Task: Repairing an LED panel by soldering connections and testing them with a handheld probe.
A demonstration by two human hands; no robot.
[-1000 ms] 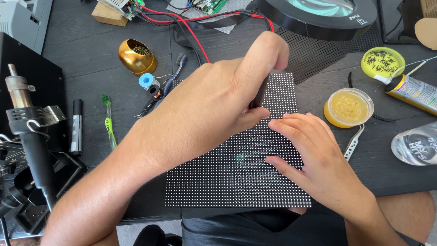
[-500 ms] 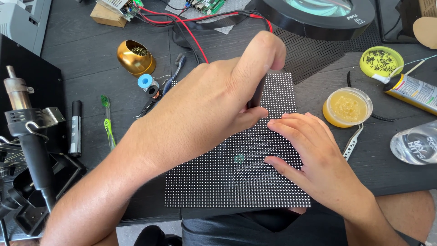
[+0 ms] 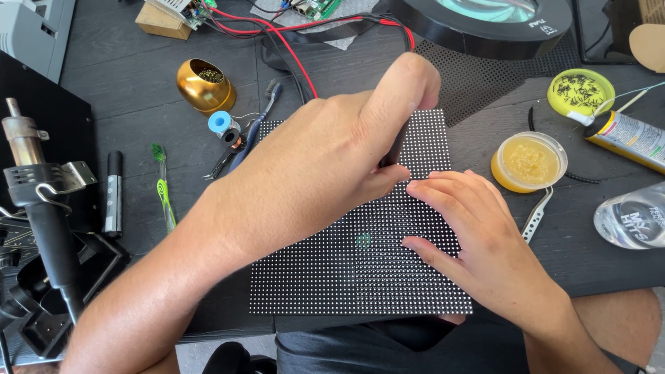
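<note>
A black LED matrix panel (image 3: 346,277) dotted with white points lies flat on the dark table, overhanging its near edge. My left hand (image 3: 325,159) reaches across the panel's upper half, fingers curled around a thin dark tool (image 3: 393,151) whose tip touches the panel. My right hand (image 3: 478,235) rests flat on the panel's right side, fingers spread, pressing it down. A small greenish spot (image 3: 363,239) shows on the panel near my right fingertips.
Left: a hot-air gun (image 3: 41,208) in its stand, a black marker (image 3: 113,194), a green toothbrush (image 3: 163,187), a gold tip-cleaner pot (image 3: 202,86). Right: a flux jar (image 3: 528,161), a yellow lid of small parts (image 3: 580,91), tweezers (image 3: 537,213), a bottle (image 3: 632,218). A magnifier lamp (image 3: 485,21) sits behind.
</note>
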